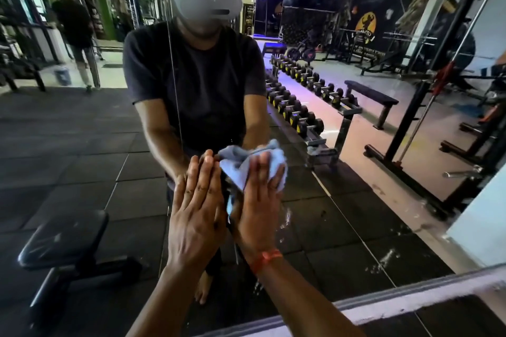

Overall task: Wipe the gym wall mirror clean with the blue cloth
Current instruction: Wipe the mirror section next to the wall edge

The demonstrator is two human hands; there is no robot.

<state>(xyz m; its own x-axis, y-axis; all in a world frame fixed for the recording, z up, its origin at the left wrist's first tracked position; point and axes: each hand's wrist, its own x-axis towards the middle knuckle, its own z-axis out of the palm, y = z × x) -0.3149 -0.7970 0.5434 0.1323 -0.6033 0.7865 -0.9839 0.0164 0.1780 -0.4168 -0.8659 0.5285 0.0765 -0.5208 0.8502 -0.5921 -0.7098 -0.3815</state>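
The gym wall mirror (82,145) fills almost the whole view and reflects me and the room. A crumpled light blue cloth (238,169) lies flat against the glass at the centre. My right hand (260,200) presses the cloth onto the mirror with straight fingers; an orange band circles that wrist. Beside it, my left hand (197,213) rests flat on the glass with fingers straight, its fingertips at the cloth's left edge. White smears and droplets (386,257) mark the lower right glass.
The mirror's white lower frame (410,298) runs diagonally across the bottom right. The reflection shows a black bench (65,238), a dumbbell rack (301,107), a squat rack (427,107) and a person walking (74,30) at the far left.
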